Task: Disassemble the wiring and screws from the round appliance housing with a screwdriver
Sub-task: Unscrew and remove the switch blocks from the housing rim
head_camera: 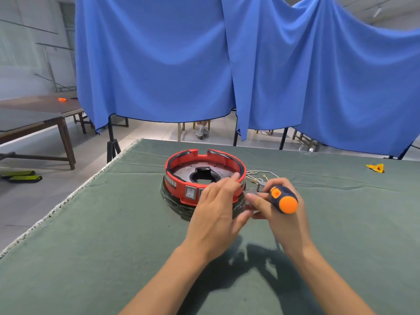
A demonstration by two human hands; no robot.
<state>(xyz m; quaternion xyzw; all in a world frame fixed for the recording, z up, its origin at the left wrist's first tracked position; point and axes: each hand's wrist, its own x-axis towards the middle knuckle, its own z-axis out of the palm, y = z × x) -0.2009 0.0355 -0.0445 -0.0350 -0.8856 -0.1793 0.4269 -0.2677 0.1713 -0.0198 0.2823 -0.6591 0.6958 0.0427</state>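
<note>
A round red appliance housing (193, 169) with a black base and rocker switches on its front stands on the green table cloth. Pale wires (259, 175) trail out of its right side to a small metal part. My left hand (216, 208) lies against the housing's front right rim, fingers fairly straight, thumb reaching toward my right hand. My right hand (279, 214) grips a screwdriver (284, 198) with a dark blue and orange handle; its fingertips also pinch a small metal piece near the housing. The screwdriver's shaft is hidden.
The green cloth-covered table (113, 246) has its left edge close by. A yellow scrap (376, 168) lies at the far right. Blue curtains (204, 64) hang behind the table. Wooden tables (34, 119) stand at the left, and a seated person's feet (201, 130) show under the curtain.
</note>
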